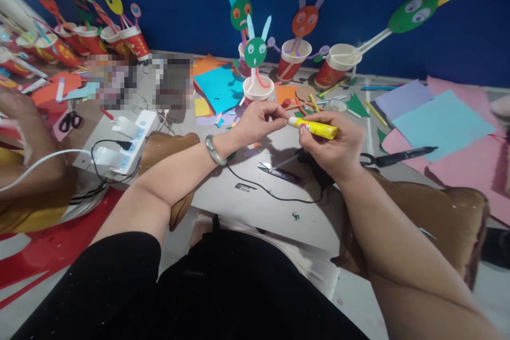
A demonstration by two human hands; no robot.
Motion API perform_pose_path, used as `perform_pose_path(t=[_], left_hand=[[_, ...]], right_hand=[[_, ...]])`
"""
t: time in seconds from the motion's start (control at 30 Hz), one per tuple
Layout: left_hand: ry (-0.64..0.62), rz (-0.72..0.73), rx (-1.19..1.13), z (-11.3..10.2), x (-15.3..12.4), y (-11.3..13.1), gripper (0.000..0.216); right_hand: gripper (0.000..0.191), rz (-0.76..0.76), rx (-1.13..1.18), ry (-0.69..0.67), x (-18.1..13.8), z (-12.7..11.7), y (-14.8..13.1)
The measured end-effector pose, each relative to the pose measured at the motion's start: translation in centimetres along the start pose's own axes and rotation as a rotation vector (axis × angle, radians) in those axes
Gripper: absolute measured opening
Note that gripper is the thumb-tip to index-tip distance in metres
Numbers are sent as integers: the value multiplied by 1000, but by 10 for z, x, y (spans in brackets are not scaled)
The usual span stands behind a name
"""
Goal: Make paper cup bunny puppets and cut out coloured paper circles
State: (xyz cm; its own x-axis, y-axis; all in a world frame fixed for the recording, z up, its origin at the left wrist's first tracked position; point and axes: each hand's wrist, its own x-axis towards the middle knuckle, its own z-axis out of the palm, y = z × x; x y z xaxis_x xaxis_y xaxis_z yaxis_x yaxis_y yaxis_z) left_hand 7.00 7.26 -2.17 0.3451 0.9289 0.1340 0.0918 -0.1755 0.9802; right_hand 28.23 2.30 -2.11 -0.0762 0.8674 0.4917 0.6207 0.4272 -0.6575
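Observation:
A small yellow bottle with a white tip (319, 128), which looks like a glue bottle, lies almost level above the table. My right hand (338, 141) is closed around its yellow body. The thumb and fingertips of my left hand (258, 122) are pinched at the white tip; whether they grip a cap there is too small to see. Behind my left hand stands a paper cup (258, 86) bearing a green paper rabbit head (255, 52) with pale blue ears. Beneath my hands lie dark thread snips (279, 172) and a dark tool with a cord (314, 166), partly hidden.
Red cups with paper figures, one an orange head (305, 21), line the blue wall. Coloured paper (442, 117) and black scissors (406, 156) lie at right. A power strip (137, 141), more scissors (70, 121) and another person's arm (32, 143) are at left.

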Motion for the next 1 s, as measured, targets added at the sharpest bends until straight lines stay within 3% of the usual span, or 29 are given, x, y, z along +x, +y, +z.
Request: perform_pose_path(t=[0.23, 0.53, 0.63, 1.0], left_hand=[[-7, 50, -41, 0, -1, -2, 9], [16, -57, -96, -2, -2, 4, 13], [30, -75, -87, -2, -2, 5, 14], [-53, -17, -139, 1, -1, -4, 8]], right_hand=[[18, 0, 69, -21, 2, 0, 1], [12, -65, 4, 65, 1, 0, 1], [16, -24, 12, 100, -1, -3, -3], [23, 37, 69, 15, 1, -2, -6]])
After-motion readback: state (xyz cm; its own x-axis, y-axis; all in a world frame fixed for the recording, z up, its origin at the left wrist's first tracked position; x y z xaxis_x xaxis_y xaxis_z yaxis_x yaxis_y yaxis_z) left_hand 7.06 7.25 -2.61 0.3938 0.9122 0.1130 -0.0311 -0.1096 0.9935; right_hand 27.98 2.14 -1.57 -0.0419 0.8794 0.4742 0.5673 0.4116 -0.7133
